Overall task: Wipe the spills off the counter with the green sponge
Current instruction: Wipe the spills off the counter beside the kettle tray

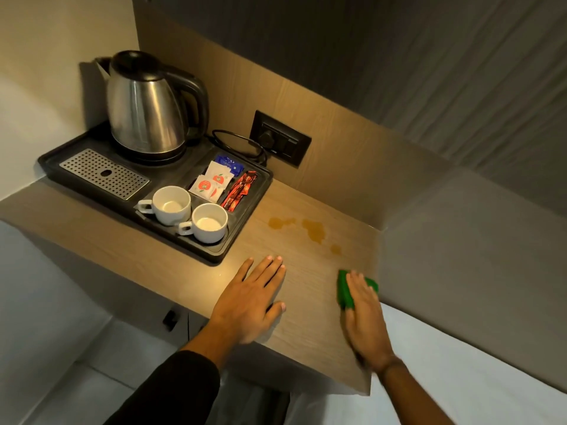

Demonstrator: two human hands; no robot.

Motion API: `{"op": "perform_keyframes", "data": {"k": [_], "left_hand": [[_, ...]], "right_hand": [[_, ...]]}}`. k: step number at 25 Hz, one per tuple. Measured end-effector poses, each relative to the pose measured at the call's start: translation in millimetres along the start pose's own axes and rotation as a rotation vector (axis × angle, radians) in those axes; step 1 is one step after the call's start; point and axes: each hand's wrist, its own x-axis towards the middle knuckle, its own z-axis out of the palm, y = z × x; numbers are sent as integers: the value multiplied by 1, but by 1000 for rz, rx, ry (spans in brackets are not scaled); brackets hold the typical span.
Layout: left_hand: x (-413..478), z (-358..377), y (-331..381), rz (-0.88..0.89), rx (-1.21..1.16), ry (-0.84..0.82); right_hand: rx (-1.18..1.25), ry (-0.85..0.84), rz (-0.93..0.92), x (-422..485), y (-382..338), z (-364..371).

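Observation:
Brown spills point(313, 230) lie in several patches on the wooden counter point(300, 302), right of the tray. The green sponge point(345, 289) rests on the counter near its right edge, below the spills. My right hand point(366, 314) lies flat on top of the sponge, fingers together, covering most of it. Flat on the counter to the left is my left hand point(253, 297), fingers spread and holding nothing.
A black tray point(242, 228) at the back left holds a steel kettle point(144, 105), a metal drip grate point(104, 173), two white cups point(190, 214) and sachets point(221, 185). A wall socket point(280, 138) with a plugged cord sits behind. A white bed point(460, 363) borders the counter's right.

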Motion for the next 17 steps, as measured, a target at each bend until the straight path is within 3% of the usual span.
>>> {"op": "perform_keyframes", "data": {"k": [3,7,9,14,17], "left_hand": [[0,-2,1,-2,-16,-3],[0,-1,1,-18,-29,-24],[1,0,0,-18,-20,-31],[1,-2,1,-14,-29,-31],[1,-3,3,-29,-25,-36]], "right_hand": [[-9,65,139,73,-32,1],[-25,-27,-84,52,-32,22],[-31,-34,-96,30,-10,12],[-27,71,185,125,-46,7],[-12,3,1,124,-66,24]]}}
